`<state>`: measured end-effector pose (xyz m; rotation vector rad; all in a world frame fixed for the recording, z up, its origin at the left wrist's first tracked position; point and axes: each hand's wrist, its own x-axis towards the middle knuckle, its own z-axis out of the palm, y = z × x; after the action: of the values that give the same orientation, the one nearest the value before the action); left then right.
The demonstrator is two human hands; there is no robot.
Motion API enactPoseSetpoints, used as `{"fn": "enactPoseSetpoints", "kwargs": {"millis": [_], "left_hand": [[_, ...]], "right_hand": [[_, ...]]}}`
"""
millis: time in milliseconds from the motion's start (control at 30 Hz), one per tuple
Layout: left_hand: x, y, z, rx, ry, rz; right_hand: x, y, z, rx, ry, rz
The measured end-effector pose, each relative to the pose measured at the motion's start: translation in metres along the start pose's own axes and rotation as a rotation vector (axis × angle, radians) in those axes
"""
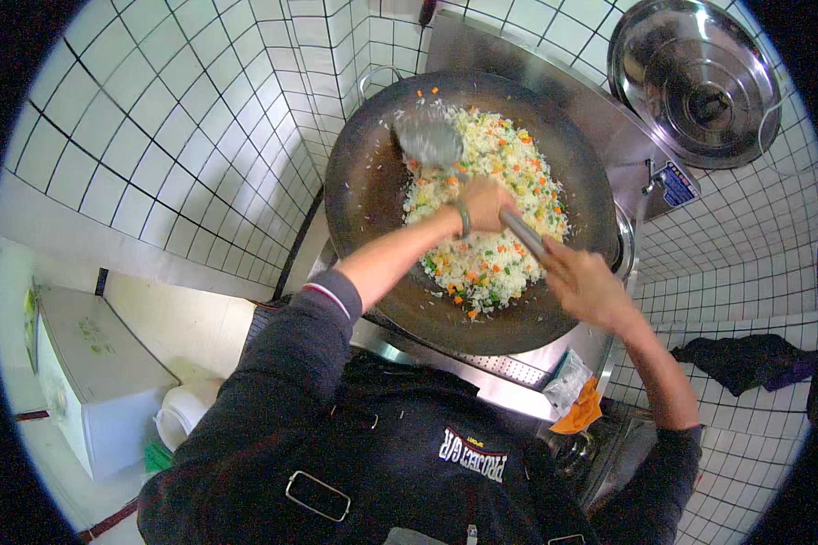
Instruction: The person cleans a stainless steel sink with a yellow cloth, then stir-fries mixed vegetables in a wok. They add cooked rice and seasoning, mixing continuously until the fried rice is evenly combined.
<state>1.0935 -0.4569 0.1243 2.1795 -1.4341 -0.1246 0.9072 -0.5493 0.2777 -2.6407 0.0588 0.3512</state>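
Note:
My left hand is closed on the lower shaft of a long-handled metal spatula, over the middle of a big dark wok. Further up the same handle, my right hand grips it above the wok's right side. The spatula's blade, blurred, lies at the upper left edge of the fried rice, which is mixed with orange carrot cubes, green bits and yellow pieces. A few grains and carrot cubes lie apart on the wok's far wall. A bracelet is on my left wrist.
A large steel lid leans at the back right, near a small tap. An orange cloth and a clear plastic packet lie at the steel stove's near right edge. Tiled walls close in on both sides; a white box-like cabinet stands lower left.

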Motion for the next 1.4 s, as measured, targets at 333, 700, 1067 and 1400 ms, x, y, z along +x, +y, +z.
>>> {"fn": "enactPoseSetpoints", "kwargs": {"millis": [333,700,1067,1400], "left_hand": [[-0.004,0.044,0.027,-0.28,0.196,0.152],[-0.058,0.141,0.053,-0.396,0.029,0.097],[0.0,0.143,0.079,-0.492,-0.175,0.265],[0.007,0.036,0.05,-0.2,0.684,0.183]], "right_hand": [[-0.062,0.001,-0.04,-0.373,0.078,-0.133],[-0.127,-0.004,-0.09,-0.057,-0.27,0.142],[-0.074,-0.006,-0.106,0.398,-0.482,1.101],[-0.045,0.033,0.017,-0.416,0.171,-0.01]]}}
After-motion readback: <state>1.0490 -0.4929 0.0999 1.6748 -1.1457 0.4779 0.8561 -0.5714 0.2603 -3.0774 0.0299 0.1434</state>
